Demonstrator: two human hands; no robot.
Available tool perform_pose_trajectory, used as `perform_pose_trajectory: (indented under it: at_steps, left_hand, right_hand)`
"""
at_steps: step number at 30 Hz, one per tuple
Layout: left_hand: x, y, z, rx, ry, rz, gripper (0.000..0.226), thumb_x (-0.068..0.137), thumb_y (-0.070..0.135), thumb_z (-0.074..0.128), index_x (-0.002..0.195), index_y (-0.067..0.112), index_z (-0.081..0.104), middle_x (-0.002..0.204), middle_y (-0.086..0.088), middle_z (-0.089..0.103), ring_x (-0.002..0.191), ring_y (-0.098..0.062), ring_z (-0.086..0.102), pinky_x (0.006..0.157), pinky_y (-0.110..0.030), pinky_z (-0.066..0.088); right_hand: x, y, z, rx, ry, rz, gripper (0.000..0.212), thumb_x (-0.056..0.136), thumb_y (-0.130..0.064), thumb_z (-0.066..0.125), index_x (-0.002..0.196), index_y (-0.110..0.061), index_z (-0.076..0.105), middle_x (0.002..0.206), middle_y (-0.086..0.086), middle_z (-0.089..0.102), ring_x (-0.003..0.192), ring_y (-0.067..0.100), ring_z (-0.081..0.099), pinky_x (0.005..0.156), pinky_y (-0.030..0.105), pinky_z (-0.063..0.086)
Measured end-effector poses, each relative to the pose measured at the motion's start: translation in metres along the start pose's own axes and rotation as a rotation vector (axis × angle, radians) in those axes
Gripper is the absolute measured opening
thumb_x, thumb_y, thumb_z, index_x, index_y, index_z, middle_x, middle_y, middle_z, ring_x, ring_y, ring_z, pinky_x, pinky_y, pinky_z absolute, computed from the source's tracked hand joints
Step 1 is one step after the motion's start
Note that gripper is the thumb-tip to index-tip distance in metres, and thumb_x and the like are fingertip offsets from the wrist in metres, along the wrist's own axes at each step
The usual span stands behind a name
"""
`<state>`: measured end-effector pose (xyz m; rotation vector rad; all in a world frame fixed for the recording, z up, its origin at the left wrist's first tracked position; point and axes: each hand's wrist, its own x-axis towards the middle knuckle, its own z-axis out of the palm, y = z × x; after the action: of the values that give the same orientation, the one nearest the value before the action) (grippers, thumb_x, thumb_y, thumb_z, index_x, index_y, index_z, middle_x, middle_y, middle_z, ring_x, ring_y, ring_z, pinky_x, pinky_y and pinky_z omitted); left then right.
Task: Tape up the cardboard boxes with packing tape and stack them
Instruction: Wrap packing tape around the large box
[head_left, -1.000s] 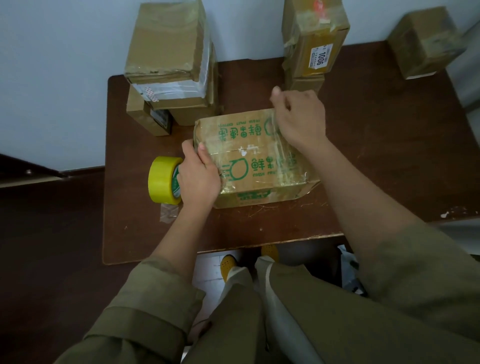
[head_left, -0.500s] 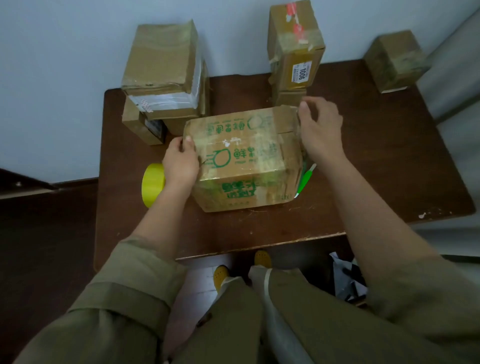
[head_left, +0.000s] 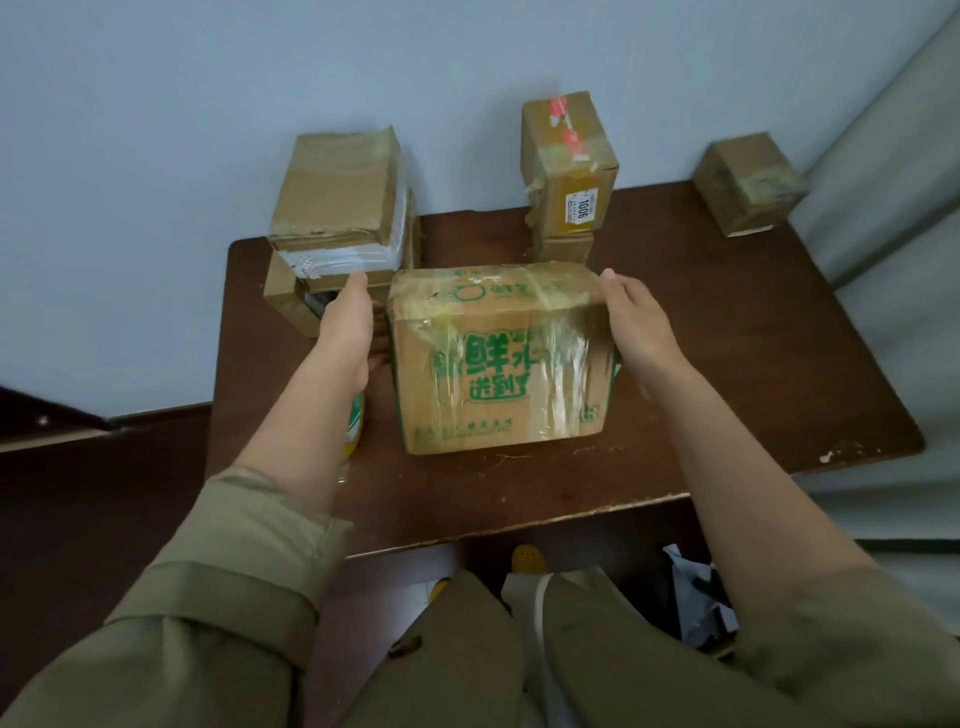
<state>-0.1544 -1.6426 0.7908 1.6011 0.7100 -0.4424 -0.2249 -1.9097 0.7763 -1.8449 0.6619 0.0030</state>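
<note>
A brown cardboard box with green printing and glossy clear tape (head_left: 501, 358) stands near the middle of a dark brown wooden table (head_left: 727, 364). The left hand (head_left: 347, 332) lies flat against the box's left side, fingers straight. The right hand (head_left: 636, 325) presses flat on its right side, thumb at the top edge. A yellow tape roll (head_left: 355, 423) lies just left of the box, mostly hidden under the left forearm. Behind the box, stacked taped boxes (head_left: 340, 208) stand against the wall.

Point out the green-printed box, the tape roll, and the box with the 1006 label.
green-printed box (head_left: 498, 374): head view, taped front face.
tape roll (head_left: 355, 423): head view, yellow edge showing beside the left forearm.
box with the 1006 label (head_left: 574, 202): head view, front face near the label.
</note>
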Motion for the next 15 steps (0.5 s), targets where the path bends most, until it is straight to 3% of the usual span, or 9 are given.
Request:
perform_pose_trajectory:
  at_steps: [3, 6, 10, 12, 15]
  left_hand:
    - [0.001, -0.004, -0.002, -0.049, -0.010, 0.031, 0.064, 0.099, 0.058, 0.038, 0.138, 0.009, 0.050, 0.129, -0.009, 0.062, 0.111, -0.023, 0.062, 0.091, -0.035, 0.052]
    - [-0.002, -0.016, -0.004, -0.043, -0.084, -0.003, 0.061, 0.100, 0.058, 0.038, 0.140, 0.015, 0.052, 0.134, -0.008, 0.061, 0.116, -0.024, 0.061, 0.102, -0.041, 0.047]
    - [-0.010, -0.035, -0.004, -0.061, -0.129, -0.089, 0.059, 0.098, 0.066, 0.032, 0.110, 0.018, 0.064, 0.094, -0.004, 0.068, 0.076, -0.021, 0.061, 0.070, -0.037, 0.049]
    - [-0.011, -0.042, -0.004, -0.073, -0.157, -0.131, 0.061, 0.096, 0.071, 0.029, 0.107, 0.022, 0.064, 0.097, -0.004, 0.068, 0.086, -0.024, 0.063, 0.073, -0.040, 0.049]
    - [-0.006, -0.047, -0.003, -0.115, -0.168, -0.147, 0.059, 0.098, 0.069, 0.025, 0.111, 0.026, 0.063, 0.102, -0.001, 0.068, 0.094, -0.023, 0.063, 0.082, -0.045, 0.047]
  right_hand:
    - [0.002, 0.001, 0.005, 0.118, 0.080, 0.032, 0.051, 0.100, -0.053, 0.046, 0.141, -0.023, 0.051, 0.128, -0.007, 0.054, 0.121, 0.014, 0.053, 0.105, 0.036, 0.044]
    - [0.002, 0.011, 0.018, 0.049, -0.003, 0.044, 0.048, 0.103, -0.043, 0.047, 0.145, -0.021, 0.048, 0.135, -0.003, 0.055, 0.127, 0.018, 0.052, 0.108, 0.037, 0.043]
    - [-0.004, 0.024, 0.031, -0.063, -0.155, 0.058, 0.053, 0.105, -0.049, 0.035, 0.156, -0.035, 0.025, 0.151, -0.001, 0.044, 0.134, 0.023, 0.045, 0.110, 0.041, 0.039]
    - [-0.005, 0.028, 0.033, -0.045, -0.161, 0.088, 0.057, 0.104, -0.054, 0.032, 0.156, -0.033, 0.023, 0.150, 0.002, 0.044, 0.134, 0.025, 0.045, 0.106, 0.039, 0.040]
    - [0.001, 0.028, 0.035, -0.007, -0.145, 0.142, 0.056, 0.105, -0.054, 0.027, 0.156, -0.030, 0.027, 0.152, 0.001, 0.042, 0.140, 0.024, 0.040, 0.114, 0.042, 0.035]
